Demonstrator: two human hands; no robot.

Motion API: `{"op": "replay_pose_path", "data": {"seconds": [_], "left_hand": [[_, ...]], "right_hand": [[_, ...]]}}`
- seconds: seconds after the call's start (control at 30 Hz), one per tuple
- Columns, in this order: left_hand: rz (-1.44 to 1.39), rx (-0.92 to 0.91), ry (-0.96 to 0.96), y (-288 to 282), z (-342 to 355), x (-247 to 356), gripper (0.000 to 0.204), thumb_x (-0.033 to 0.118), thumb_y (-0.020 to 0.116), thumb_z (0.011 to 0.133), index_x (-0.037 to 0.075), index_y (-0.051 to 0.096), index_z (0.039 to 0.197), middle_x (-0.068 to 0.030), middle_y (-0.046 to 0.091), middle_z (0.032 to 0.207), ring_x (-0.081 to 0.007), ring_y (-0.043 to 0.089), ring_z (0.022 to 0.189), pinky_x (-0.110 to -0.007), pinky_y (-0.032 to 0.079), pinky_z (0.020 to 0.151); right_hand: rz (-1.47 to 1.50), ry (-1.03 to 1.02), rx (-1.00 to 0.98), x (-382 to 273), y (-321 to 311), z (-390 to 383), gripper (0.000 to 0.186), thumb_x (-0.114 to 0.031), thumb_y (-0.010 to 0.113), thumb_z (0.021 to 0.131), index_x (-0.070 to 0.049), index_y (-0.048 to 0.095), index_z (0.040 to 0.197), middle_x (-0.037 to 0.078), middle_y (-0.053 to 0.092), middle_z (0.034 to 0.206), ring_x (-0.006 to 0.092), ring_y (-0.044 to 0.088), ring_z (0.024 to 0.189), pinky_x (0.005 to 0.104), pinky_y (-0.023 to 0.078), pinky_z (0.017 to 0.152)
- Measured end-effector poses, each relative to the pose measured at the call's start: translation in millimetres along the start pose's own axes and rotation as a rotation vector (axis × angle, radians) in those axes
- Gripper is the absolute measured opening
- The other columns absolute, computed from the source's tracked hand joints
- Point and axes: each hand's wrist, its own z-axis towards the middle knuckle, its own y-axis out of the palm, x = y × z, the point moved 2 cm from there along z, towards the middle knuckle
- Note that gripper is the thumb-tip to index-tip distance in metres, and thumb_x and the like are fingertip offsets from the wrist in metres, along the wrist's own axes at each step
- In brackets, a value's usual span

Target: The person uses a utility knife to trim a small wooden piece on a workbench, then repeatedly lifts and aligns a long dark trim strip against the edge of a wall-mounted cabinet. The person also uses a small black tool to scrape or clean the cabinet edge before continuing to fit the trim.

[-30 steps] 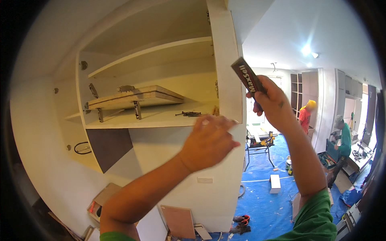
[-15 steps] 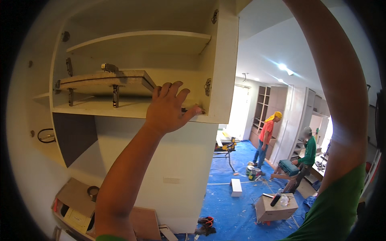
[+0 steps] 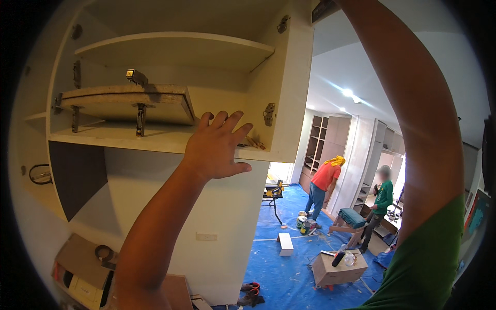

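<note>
My left hand (image 3: pixel 214 147) is open, fingers spread, at the front edge of a white wall cabinet (image 3: pixel 289 103). Its fingertips are over the bottom board, close to a few small brown pieces (image 3: pixel 256 143) too small to make out. Left of it, inside the cabinet, lie stacked door panels (image 3: pixel 124 98) with metal hinges (image 3: pixel 140 120) attached, one hinge sticking up on top. My right arm (image 3: pixel 413 98) reaches up past the cabinet's right side. Its hand is beyond the upper edge, near a dark object (image 3: pixel 323 10) that is only partly visible.
Blue sheeting (image 3: pixel 284 263) covers the floor. On it stand a wooden box (image 3: pixel 338 271) with bottles, a white piece (image 3: pixel 285 244) and paint cans (image 3: pixel 305 223). One person (image 3: pixel 325 181) bends forward; another person (image 3: pixel 383 196) stands near a teal case (image 3: pixel 352 217). An opened carton (image 3: pixel 82 274) sits lower left.
My left thumb has come off the cabinet's bottom board and now points right below its edge. My right arm has shifted left. The person with the yellow head covering has bent forward.
</note>
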Motion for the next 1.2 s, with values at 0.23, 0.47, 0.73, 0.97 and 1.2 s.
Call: {"op": "replay_pose_path", "data": {"seconds": [0.23,0.47,0.73,0.97,1.2], "left_hand": [[0.004,0.011,0.007,4.4,2.1,0.6,0.083,0.058,0.074,0.082,0.018,0.050,0.150,-0.0121,0.042,0.157,-0.0324,0.042,0.138,-0.052,0.028,0.116],[0.017,0.003,0.019,3.8,0.8,-2.0,0.081,0.059,0.073,0.084,0.018,0.050,0.150,-0.0119,0.042,0.157,-0.0304,0.043,0.136,-0.050,0.029,0.116],[-0.003,-0.001,0.013,2.5,0.3,-1.5,0.080,0.059,0.073,0.083,0.017,0.051,0.148,-0.0116,0.043,0.156,-0.0297,0.043,0.137,-0.051,0.031,0.115],[-0.005,0.009,0.010,2.4,-0.7,-2.5,0.080,0.059,0.073,0.083,0.017,0.052,0.148,-0.0114,0.045,0.155,-0.0299,0.044,0.136,-0.051,0.031,0.115],[0.006,-0.010,0.001,0.8,-0.8,-1.6,0.080,0.060,0.073,0.084,0.018,0.052,0.148,-0.0108,0.045,0.155,-0.0296,0.045,0.136,-0.052,0.031,0.116]], "right_hand": [[-0.044,-0.041,0.132,-7.8,6.4,3.0,0.027,-0.015,0.061,0.091,-0.003,0.076,0.110,0.015,0.075,0.113,0.0302,0.074,0.100,0.0448,0.058,0.083],[-0.016,-0.072,0.162,5.2,10.6,6.2,0.028,-0.013,0.060,0.088,0.001,0.075,0.106,0.019,0.076,0.108,0.0329,0.074,0.097,0.0466,0.059,0.079],[-0.120,-0.050,0.139,-2.8,18.3,-15.0,0.026,-0.009,0.057,0.090,0.002,0.075,0.106,0.020,0.075,0.109,0.0342,0.074,0.100,0.0450,0.059,0.082],[-0.093,-0.049,0.143,-9.0,12.6,-29.7,0.026,-0.011,0.058,0.090,0.001,0.075,0.107,0.019,0.075,0.110,0.0348,0.073,0.102,0.0446,0.059,0.083],[-0.104,-0.052,0.118,-7.8,13.5,-25.3,0.026,-0.013,0.059,0.091,0.000,0.076,0.106,0.018,0.076,0.109,0.0334,0.074,0.100,0.0459,0.059,0.082]]}}
